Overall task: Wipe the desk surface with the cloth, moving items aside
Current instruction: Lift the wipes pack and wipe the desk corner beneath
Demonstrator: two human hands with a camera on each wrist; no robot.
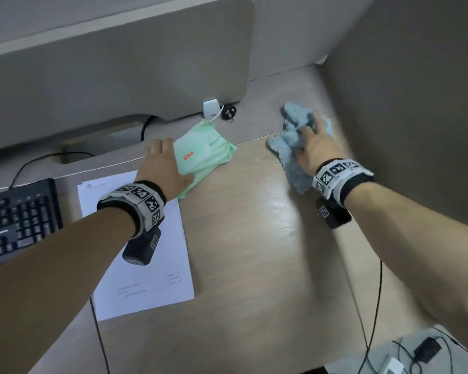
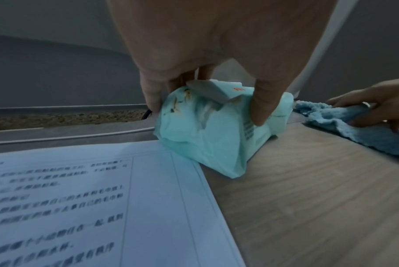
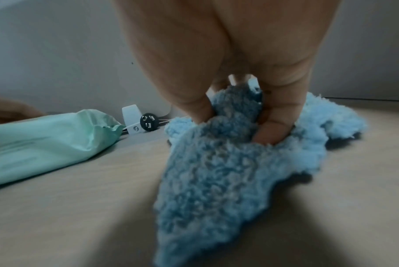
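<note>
A fluffy blue cloth lies bunched on the wooden desk at the far right, also shown in the right wrist view. My right hand grips it, thumb and fingers dug into the pile. A mint-green tissue pack lies at the middle back of the desk. My left hand holds that pack from above, thumb on its right side and fingers on its left.
A printed sheet of paper lies left of the pack, with a black keyboard further left. A black plug and white clip sit against the grey partition. A wall closes off the right side.
</note>
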